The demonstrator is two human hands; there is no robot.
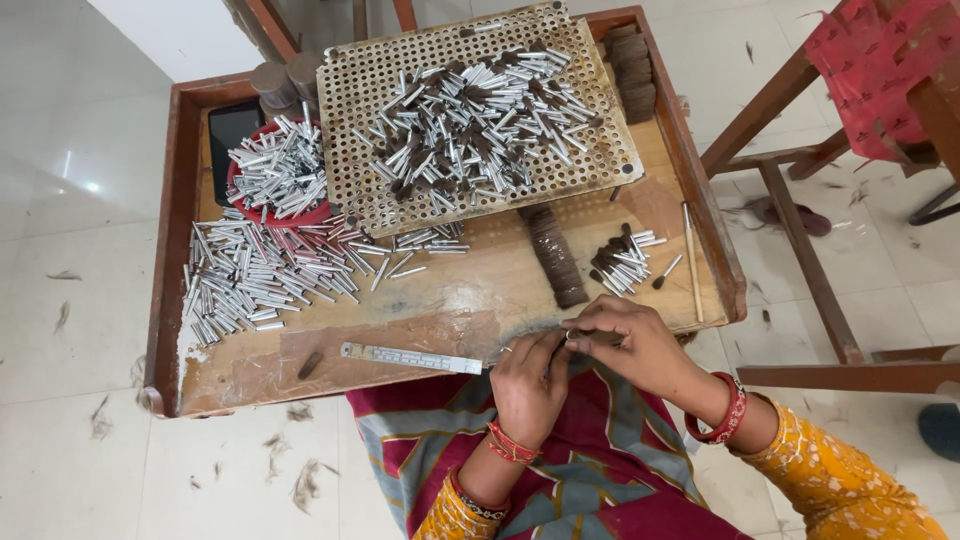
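**Operator:** Wooden tray table (300, 375) with a raised rim, standing on pale floor tiles; that is the work surface. Position report follows, near to far.

**Inspector:** Start with your hands.

**Operator:** Both meet at the near edge of the tray. My left hand (527, 385) has its fingers curled inward, tips closed toward the right hand. My right hand (640, 345) pinches a small dark tuft (597, 337), thumb and forefinger shut on it. Whether the left fingertips also grip the tuft, I cannot tell; they are just beside it.

**Inspector:** Adjacent items?

**Operator:** A metal ruler (410, 358) lies flat along the near edge, its end just beside my left hand. Beyond my right hand: a small pile of finished brush heads (622, 262), a thin wooden stick (692, 260), and a row of dark stacked discs (558, 258).

**Inspector:** Mid-tray?

**Operator:** Loose silver tubes (255, 275) are spread across the left half.

**Inspector:** Far end?

**Operator:** A red dish (310, 213) holds more tubes. A perforated board (370, 90) carries a heap of tubes fitted with dark tips. A dark phone (228, 130) lies at the far left corner.
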